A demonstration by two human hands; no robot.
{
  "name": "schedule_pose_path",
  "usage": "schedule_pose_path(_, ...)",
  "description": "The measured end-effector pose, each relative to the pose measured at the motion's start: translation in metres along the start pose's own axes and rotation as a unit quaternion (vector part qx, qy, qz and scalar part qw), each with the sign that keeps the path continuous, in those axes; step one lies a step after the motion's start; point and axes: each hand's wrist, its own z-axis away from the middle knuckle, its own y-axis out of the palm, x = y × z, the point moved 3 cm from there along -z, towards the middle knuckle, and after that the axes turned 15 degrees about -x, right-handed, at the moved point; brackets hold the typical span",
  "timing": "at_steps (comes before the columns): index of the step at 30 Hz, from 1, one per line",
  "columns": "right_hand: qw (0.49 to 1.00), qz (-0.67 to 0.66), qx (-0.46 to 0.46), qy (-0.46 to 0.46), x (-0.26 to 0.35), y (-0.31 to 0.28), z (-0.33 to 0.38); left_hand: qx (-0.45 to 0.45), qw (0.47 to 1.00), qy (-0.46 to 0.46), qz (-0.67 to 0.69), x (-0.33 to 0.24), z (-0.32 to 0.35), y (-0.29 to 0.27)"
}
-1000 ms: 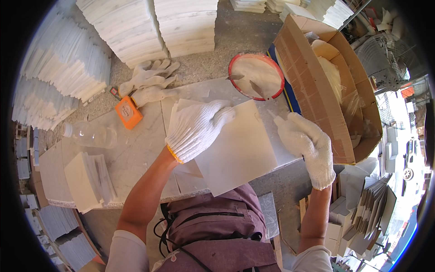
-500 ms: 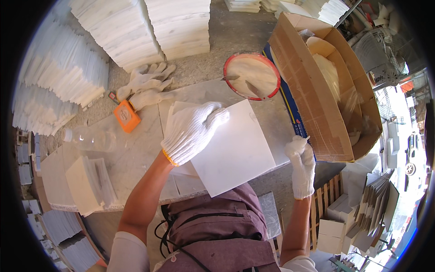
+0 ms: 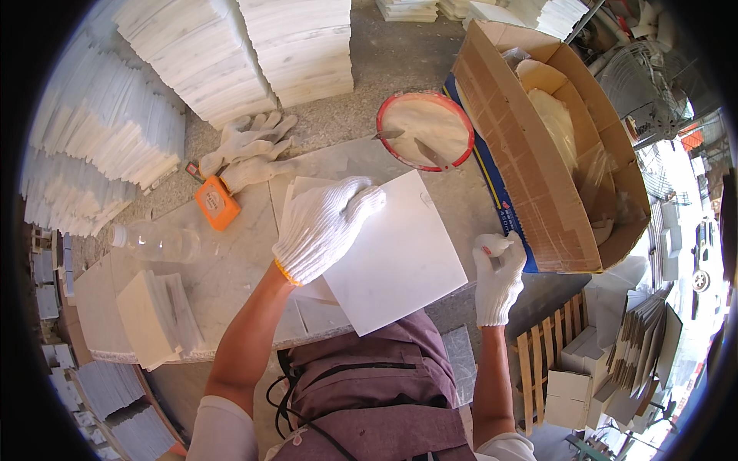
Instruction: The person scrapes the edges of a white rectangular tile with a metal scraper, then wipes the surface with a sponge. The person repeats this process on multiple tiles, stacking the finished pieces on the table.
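Over the middle of the pale stone bench (image 3: 238,265), the left hand (image 3: 329,228), in a white knit glove with a yellow cuff edge, lies across the upper left corner of a square white tile (image 3: 403,257). Its fingers and thumb are drawn together, but you cannot tell whether they pinch the tile or only rest on it. The tile lies askew, its lowest corner reaching past the front edge of the bench to just above the mauve apron (image 3: 369,384). The right hand (image 3: 498,286), gloved too, is well apart from it, beside the box at the bench's right end; its fingers are closed around a small white item (image 3: 492,244) with a reddish mark, of unclear kind.

Beyond the tile stands a red-rimmed basin (image 3: 419,95) of pale material, with 2 metal blades (image 3: 429,152) in it. To its right is an open cardboard box (image 3: 523,146) with plastic wrap inside, a blue box (image 3: 503,211) showing beneath.

Left of the tile are loose white gloves (image 3: 247,147), an orange tape measure (image 3: 217,203) touching them, a clear bottle (image 3: 161,240) on its side and leaning thin slabs (image 3: 146,319). Farther off rise tall tile stacks (image 3: 298,50); at lower right, a wooden pallet (image 3: 538,357).
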Motion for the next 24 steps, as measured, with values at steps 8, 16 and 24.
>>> schedule_pose_path(8, 0.999, -0.01, -0.019, 0.025, 0.014, -0.05, 0.037, -0.003, 1.0, -0.015, 0.007, 0.004, 0.003, 0.002)
schedule_pose_path(16, 0.972, -0.229, 0.005, 0.058, 0.092, -0.026, 0.007, 0.006, 0.977, -0.165, 0.134, 0.011, 0.002, -0.015)
schedule_pose_path(24, 0.986, 0.041, 0.066, -0.145, 0.109, 0.062, -0.054, -0.1, 0.941, -0.255, 0.198, 0.02, 0.011, -0.032)
